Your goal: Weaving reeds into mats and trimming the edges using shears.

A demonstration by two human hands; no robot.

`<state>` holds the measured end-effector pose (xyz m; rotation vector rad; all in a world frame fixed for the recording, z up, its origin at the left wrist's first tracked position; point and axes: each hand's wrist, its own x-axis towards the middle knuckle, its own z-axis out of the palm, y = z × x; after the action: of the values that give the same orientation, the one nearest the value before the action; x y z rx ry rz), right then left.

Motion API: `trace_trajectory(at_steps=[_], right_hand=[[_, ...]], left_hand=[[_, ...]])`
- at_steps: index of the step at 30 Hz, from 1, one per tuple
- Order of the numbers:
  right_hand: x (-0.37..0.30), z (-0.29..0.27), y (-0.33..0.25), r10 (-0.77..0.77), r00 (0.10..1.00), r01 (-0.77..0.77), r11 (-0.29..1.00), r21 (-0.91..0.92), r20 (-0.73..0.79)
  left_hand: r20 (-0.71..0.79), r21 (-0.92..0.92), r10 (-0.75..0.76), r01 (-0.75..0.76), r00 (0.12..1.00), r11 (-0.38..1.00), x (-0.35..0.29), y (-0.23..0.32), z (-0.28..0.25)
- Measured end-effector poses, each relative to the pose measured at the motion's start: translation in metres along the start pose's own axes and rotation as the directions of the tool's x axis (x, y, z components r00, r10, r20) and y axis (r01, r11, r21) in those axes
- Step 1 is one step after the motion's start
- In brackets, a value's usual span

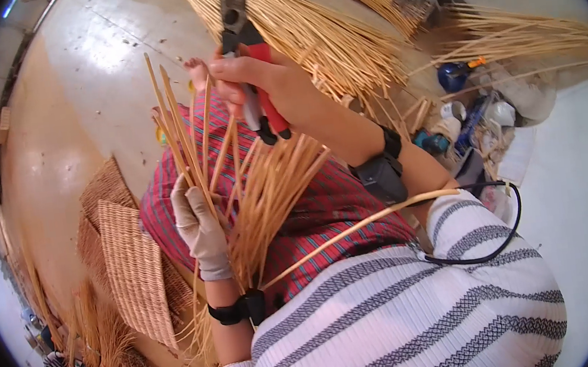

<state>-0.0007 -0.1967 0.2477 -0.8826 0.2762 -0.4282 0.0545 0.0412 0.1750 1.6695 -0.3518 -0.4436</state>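
Note:
My left hand (202, 226), in a pale glove, is closed around several thin rattan canes (193, 148) that stand up from its fingers. Pruning shears (233, 5) with dark blades and red and grey handles are gripped in my right hand (256, 74), blades pointing away from me, above and to the right of the canes' tips. Over my lap, a loose bunch of thin strips (271, 204) fans out just right of my gloved hand. A red plaid cloth (325, 202) covers my legs. One longer cane (357, 227) slants across my waist.
Long canes (321, 35) lie in a heap on the floor ahead, beside a red-tied bundle (367, 1). Woven mats (133, 263) rest at left, near fibre bundles (104, 328). Clutter on the right includes a blue round container (453, 76) and a tape roll (453, 111).

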Motion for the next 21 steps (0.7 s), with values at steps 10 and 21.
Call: trace_trajectory(at_steps=[10, 21], right_hand=[[0.036, -0.008, 0.06, 0.129, 0.971, -0.054, 0.937, -0.344, 0.2], [0.022, 0.0, 0.047, 0.209, 0.976, -0.174, 0.921, -0.349, 0.066]], left_hand=[[0.698, 0.346, 0.386, -0.756, 0.603, 0.556, -0.051, 0.07, 0.043], [0.128, 0.389, 0.281, -0.309, 0.951, 0.868, -0.015, 0.073, -0.007]])
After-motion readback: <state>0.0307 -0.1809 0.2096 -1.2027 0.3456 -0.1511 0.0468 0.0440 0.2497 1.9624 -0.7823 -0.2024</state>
